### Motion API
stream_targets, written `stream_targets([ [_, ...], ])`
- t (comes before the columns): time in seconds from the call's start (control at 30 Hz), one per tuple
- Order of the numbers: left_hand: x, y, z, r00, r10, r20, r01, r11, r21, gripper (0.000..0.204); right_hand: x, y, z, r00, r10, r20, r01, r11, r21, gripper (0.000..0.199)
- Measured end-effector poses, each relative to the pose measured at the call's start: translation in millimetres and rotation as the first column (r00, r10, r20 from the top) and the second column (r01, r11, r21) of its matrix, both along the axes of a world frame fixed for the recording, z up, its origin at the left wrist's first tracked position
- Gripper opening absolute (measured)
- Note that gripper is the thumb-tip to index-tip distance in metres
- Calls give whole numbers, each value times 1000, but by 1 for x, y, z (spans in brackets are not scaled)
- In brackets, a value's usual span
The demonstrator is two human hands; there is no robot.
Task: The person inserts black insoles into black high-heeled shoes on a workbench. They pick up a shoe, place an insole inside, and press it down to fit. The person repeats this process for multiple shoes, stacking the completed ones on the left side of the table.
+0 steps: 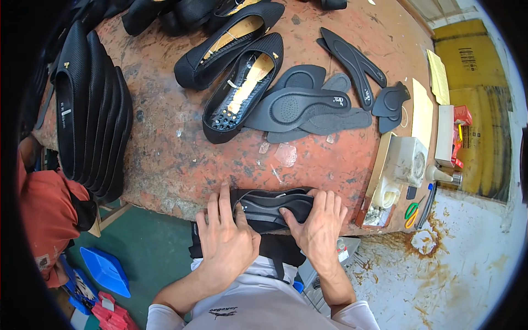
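Observation:
A black flat shoe lies sideways at the table's near edge, held between my two hands. Inside its opening sits a dark insole. My left hand grips the shoe's left end, fingers over its far side and thumb at the opening. At the other end, my right hand wraps the shoe, its thumb pressing on the insole. Beyond my hands rests a pile of black insoles. Beside the pile stand two black shoes, the nearer without a full lining.
A row of nested black shoes stands at the left. Several insoles lie far right. A wooden tray holds a white container, with scissors nearby. Someone in a red garment is at the left; a blue bin sits below.

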State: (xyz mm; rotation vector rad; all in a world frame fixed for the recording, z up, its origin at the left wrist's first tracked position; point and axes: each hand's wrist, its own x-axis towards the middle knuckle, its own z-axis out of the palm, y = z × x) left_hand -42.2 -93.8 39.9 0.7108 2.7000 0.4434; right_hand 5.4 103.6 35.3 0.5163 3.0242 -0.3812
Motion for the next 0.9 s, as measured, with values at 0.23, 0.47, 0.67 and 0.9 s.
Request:
stream_targets([
  [0.23,-20,-11,13,941,-337,7,321,901,291,41,-28,43,11,984,172,37,-155,948,-277,46],
  [0.47,46,60,-54,920,-365,143,293,883,367,46,29,-3,41,965,260,28,-256,961,-107,47],
  [0.67,57,83,-80,954,-246,170,168,911,377,61,19,-4,0,984,146,99,-131,980,-150,104],
  [0.9,44,81,-61,941,-307,141,244,906,346,61,28,-2,5,966,230,117,-212,966,-146,109],
])
